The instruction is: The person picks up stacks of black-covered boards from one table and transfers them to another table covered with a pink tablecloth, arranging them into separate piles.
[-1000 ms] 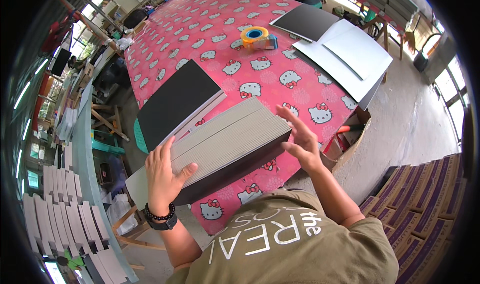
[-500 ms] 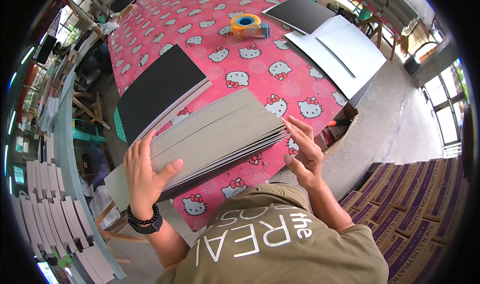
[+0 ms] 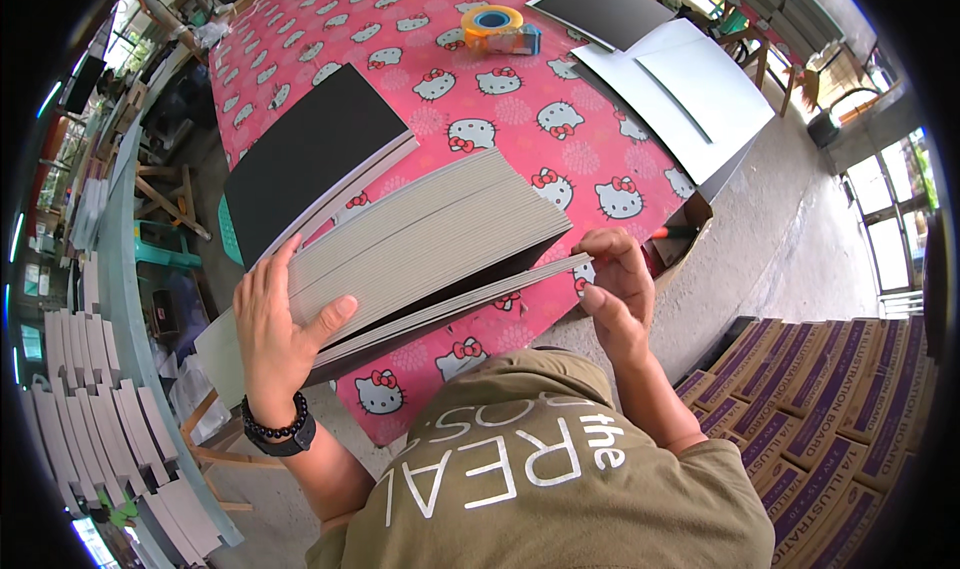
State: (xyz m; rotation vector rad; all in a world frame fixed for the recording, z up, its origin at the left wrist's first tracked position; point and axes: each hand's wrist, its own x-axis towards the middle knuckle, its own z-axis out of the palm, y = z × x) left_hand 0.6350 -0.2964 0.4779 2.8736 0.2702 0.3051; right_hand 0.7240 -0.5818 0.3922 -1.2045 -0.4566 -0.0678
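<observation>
We count two hands (image 3: 280,329), one board stack (image 3: 430,234), one black-topped stack (image 3: 320,159), at least one tape roll (image 3: 470,19), one tabletop (image 3: 425,119).

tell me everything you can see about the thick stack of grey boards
The thick stack of grey rectangular boards, seemingly cardboard, stands on edge, slantwise on the pink printed tabletop, pale edges upward. At its right end, a few boards splay toward the person, opening a wedge-shaped gap with a dark face inside. The left hand spreads over its left end; the right hand meets the splayed tips.
</observation>
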